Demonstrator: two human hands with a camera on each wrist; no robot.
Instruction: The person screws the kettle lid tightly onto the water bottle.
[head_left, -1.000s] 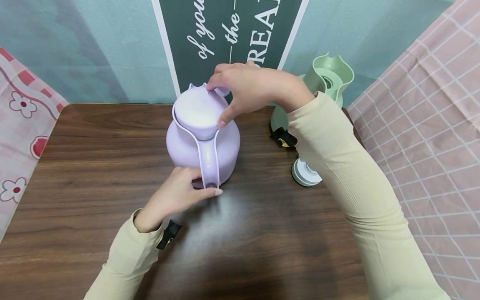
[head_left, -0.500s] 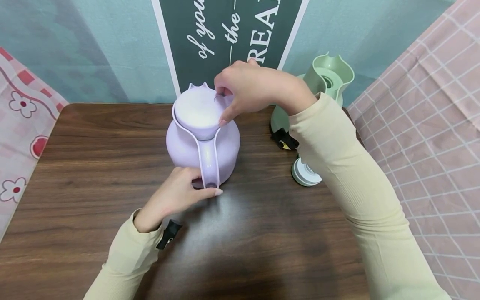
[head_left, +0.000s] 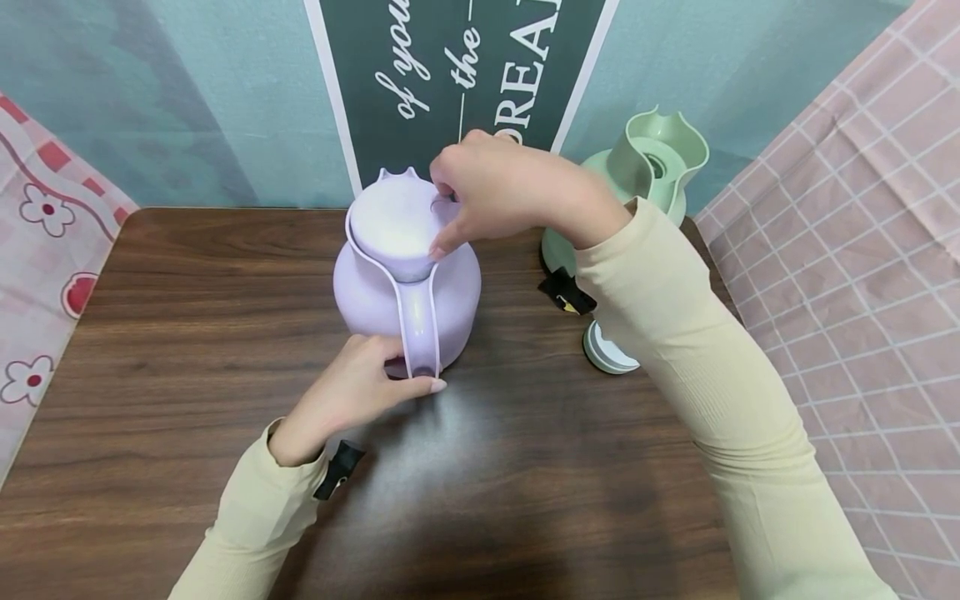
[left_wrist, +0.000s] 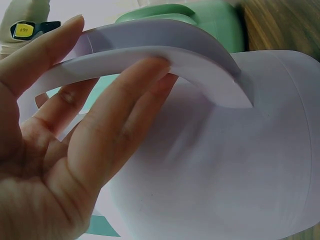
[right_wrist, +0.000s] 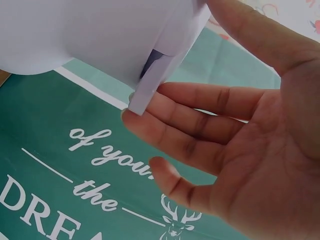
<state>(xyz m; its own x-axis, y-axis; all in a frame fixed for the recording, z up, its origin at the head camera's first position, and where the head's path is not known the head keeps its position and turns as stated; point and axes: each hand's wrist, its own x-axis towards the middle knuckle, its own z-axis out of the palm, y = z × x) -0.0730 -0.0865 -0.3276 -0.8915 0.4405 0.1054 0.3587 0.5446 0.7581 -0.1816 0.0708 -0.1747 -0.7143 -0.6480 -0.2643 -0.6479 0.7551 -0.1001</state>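
A lavender vacuum jug (head_left: 363,296) stands upright on the table, its handle (head_left: 418,325) towards me. My left hand (head_left: 352,379) grips that handle, thumb across the outside; in the left wrist view its fingers pass through the loop. The round lid (head_left: 393,217) sits inside the jug's collar. At the lid's right side is my right hand (head_left: 498,187), thumb on the near edge and fingers bent at the far side. In the right wrist view, fingertips touch a narrow lavender strip (right_wrist: 145,95) jutting from the jug's top. The right forearm covers part of a green jug (head_left: 637,171).
The green jug is lidless and stands at the back right. A white and green round stopper (head_left: 609,354) lies in front of it, partly behind the sleeve. A teal cloth (head_left: 247,100) with a lettered panel hangs behind the wooden table (head_left: 225,292).
The right fingers have drawn back from the lid's top to its right side and bent more. The right hand sits slightly lower. The left hand and lavender jug have kept their places.
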